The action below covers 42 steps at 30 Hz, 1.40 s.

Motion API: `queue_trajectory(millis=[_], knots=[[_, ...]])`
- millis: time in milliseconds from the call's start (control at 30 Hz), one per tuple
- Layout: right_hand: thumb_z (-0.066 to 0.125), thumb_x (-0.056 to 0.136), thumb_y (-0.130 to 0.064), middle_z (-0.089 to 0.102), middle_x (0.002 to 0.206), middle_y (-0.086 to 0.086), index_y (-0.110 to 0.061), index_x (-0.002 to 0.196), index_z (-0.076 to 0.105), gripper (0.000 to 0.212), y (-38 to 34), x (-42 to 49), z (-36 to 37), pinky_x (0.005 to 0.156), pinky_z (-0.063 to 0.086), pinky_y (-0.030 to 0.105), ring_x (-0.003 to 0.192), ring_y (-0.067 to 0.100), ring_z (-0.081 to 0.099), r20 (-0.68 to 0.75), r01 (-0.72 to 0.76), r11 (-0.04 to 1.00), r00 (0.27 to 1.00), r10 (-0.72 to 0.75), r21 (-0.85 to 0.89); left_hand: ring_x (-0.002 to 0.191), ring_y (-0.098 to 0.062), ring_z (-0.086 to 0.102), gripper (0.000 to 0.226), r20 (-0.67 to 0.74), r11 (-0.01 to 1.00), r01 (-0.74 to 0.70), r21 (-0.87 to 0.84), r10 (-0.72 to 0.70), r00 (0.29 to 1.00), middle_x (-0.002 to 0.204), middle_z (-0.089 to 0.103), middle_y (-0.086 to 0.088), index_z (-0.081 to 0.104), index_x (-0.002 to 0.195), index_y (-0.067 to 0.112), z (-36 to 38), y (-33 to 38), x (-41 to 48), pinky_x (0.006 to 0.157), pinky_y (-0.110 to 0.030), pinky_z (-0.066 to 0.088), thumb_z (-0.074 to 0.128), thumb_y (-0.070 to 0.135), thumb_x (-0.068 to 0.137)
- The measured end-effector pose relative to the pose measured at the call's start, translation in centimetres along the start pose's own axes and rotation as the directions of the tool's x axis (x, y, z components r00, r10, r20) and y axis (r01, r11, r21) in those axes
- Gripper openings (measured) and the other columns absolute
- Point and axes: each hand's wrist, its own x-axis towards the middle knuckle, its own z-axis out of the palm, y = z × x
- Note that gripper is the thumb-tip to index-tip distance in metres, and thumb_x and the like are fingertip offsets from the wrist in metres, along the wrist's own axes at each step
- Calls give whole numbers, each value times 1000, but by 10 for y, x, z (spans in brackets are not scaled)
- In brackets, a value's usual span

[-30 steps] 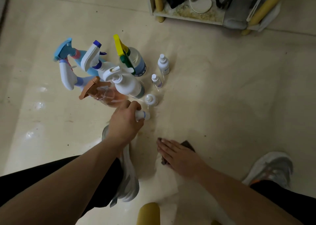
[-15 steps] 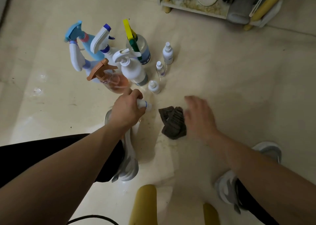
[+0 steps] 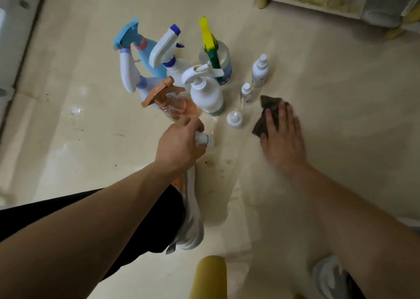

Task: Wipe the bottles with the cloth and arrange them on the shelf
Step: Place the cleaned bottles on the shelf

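Observation:
Several spray bottles stand grouped on the floor: a blue one [image 3: 145, 55], a white one with a blue nozzle [image 3: 168, 55], a clear one with a yellow trigger [image 3: 216, 55], a white pump bottle [image 3: 205, 94] and an orange-capped clear one [image 3: 175, 107]. Three small white bottles [image 3: 259, 71] [image 3: 246, 94] [image 3: 234, 119] stand to their right. My left hand [image 3: 179, 146] is closed around a small white bottle [image 3: 205, 139] just above the floor. My right hand [image 3: 283, 135] lies flat with its fingers on the dark cloth [image 3: 268, 114] on the floor.
The shelf [image 3: 318, 0] stands at the top right on yellow legs [image 3: 263, 2], holding a round pad and other items. My grey shoes [image 3: 193, 219] [image 3: 329, 276] rest on the floor near the bottom. A yellow post [image 3: 209, 276] rises at the bottom edge.
My right hand has moved forward and right from in front of me and now rests on the cloth, which lies farther forward beside the small bottles. My left hand keeps its hold on the small bottle.

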Motion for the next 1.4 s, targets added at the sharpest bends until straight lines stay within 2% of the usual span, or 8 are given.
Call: queue_trajectory(millis=[200, 467, 800, 967, 1067, 1167, 1267, 1400], knots=[[51, 95, -33, 6, 169, 22, -16, 162, 21, 76, -73, -82, 30, 125, 18, 50, 156, 40, 6, 107, 235, 971, 965, -238, 38, 86, -29, 57, 33, -14, 996, 72, -44, -72, 997, 108, 59, -2, 61, 102, 18, -21, -10, -5, 68, -39, 48, 78, 27, 75], [40, 103, -25, -18, 169, 4, -30, 163, 3, 70, -45, -113, 16, 127, -3, 49, 157, 30, -12, 485, 803, 578, 567, -666, -146, 88, -28, 55, 34, -60, 991, 129, -39, -131, 990, 97, 50, 1, 62, 107, 14, -46, -7, -27, 69, -33, 35, 74, 27, 78], [36, 96, -20, -2, 170, 17, -16, 162, 18, 69, -123, -65, 20, 126, 15, 47, 157, 39, 1, 252, 476, 878, 856, -452, -44, 86, -31, 56, 30, 83, 996, 80, 32, -83, 993, 102, 56, -2, 58, 102, 15, -32, -22, -13, 65, -36, 39, 73, 25, 78], [21, 93, -18, 5, 169, 14, -19, 162, 19, 69, -53, -118, 35, 128, 7, 46, 157, 37, 7, 443, 823, 544, 555, -704, -167, 86, -34, 56, 27, 49, 997, 74, 26, -76, 996, 104, 56, -3, 59, 103, 15, -28, -29, -18, 68, -36, 42, 72, 27, 82], [38, 90, -27, 25, 164, 14, -20, 156, 36, 66, 34, -129, 25, 116, 24, 45, 148, 36, 36, 379, 630, 744, 759, -530, -222, 85, -35, 57, 28, 56, 999, 37, 15, -38, 998, 108, 59, -6, 59, 104, 15, -20, -17, -18, 69, -39, 47, 72, 26, 82], [53, 100, -27, 6, 168, 19, -16, 162, 15, 74, 89, -131, 0, 118, 28, 50, 154, 40, 20, 318, 183, 959, 942, -108, -217, 87, -33, 56, 34, 128, 999, -19, 42, 13, 992, 106, 58, -5, 60, 110, 15, -9, 10, -16, 69, -36, 43, 74, 25, 81], [54, 102, -18, 0, 169, 17, -19, 161, 20, 69, 71, -129, -16, 117, 34, 44, 155, 39, 6, 342, -180, 980, 919, 196, -79, 89, -33, 58, 31, 192, 996, -72, 57, 60, 980, 102, 57, -5, 61, 110, 17, -6, 33, -15, 71, -36, 46, 71, 22, 81], [68, 85, -4, 55, 128, 17, -14, 118, 62, 35, 20, -109, -34, 94, 50, 39, 112, 40, 57, 272, -455, 754, 890, 367, 473, 94, -30, 58, 33, 223, 1000, 20, 17, -23, 974, 102, 56, -5, 62, 112, 18, -11, 50, -16, 75, -35, 47, 73, 22, 80]])
